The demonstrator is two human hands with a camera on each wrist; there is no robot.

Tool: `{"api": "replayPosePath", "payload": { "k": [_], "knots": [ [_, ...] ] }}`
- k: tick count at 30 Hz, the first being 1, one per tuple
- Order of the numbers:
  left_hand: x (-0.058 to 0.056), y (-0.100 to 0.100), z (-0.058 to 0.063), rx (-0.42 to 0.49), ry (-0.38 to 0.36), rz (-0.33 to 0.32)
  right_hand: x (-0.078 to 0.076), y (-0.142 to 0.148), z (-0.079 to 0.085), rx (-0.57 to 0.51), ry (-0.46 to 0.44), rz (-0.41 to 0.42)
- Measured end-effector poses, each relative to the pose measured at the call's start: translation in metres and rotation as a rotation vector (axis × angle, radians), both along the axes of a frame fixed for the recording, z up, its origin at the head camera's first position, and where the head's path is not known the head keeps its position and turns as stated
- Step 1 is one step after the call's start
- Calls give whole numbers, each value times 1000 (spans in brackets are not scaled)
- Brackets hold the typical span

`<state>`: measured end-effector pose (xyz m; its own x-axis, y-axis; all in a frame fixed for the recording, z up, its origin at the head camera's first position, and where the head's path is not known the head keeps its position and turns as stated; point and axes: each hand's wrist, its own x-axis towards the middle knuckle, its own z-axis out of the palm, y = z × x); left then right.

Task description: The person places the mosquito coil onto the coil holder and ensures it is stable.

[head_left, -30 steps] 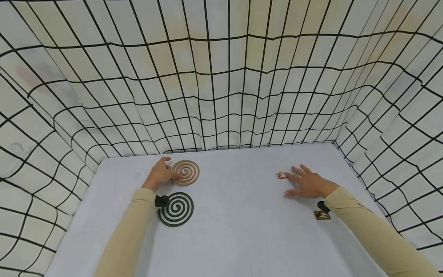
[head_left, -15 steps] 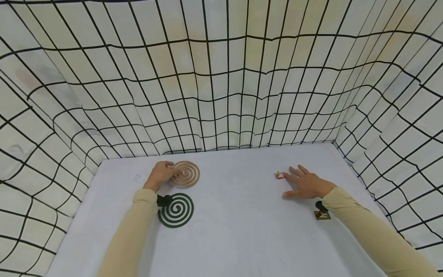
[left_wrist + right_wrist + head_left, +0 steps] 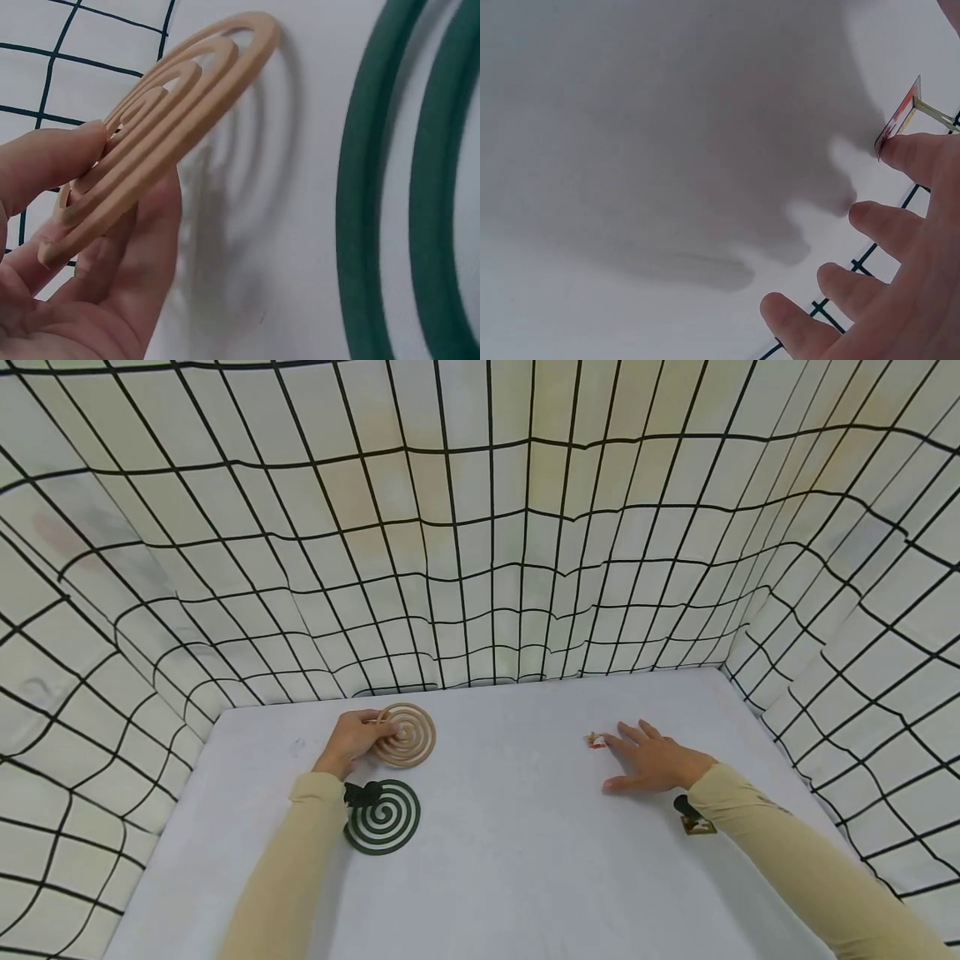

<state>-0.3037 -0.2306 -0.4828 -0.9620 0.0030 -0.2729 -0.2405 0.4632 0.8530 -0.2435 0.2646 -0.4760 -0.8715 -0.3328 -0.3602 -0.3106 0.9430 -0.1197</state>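
Centre-left, a partly covered coil (image 3: 414,737) is pinched by the left hand (image 3: 352,742). Centre-right, an indistinct card (image 3: 596,741) is touched by the outspread right hand (image 3: 654,760).

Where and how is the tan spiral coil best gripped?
The tan spiral coil is probably best pinched across several turns at its left side, the left hand coming from the left, thumb above, fingers beneath: its turns are slim with gaps between, so one alone might flex, and its tilted pose leaves room underneath.
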Motion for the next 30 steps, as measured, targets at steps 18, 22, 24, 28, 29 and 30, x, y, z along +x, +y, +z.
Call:
{"api": "replayPosePath", "payload": {
  "k": [18, 22, 24, 28, 29, 30],
  "knots": [
    [6, 16, 5, 248, -49, 30, 0, -20, -1, -37, 3, 29],
    [10, 18, 9, 300, -74, 36, 0, -27, -1, -51, -7, 27],
    [12, 19, 11, 317, -76, 30, 1, -30, 0, -55, -6, 31],
    [15, 20, 13, 352, -75, 26, 1, -35, -2, -56, -2, 33],
    [16, 20, 13, 363, -75, 28, 1, -37, -2, -53, -1, 33],
    [17, 20, 14, 368, -74, 30, 0, -39, -3, -50, 0, 32]
  ]
}}
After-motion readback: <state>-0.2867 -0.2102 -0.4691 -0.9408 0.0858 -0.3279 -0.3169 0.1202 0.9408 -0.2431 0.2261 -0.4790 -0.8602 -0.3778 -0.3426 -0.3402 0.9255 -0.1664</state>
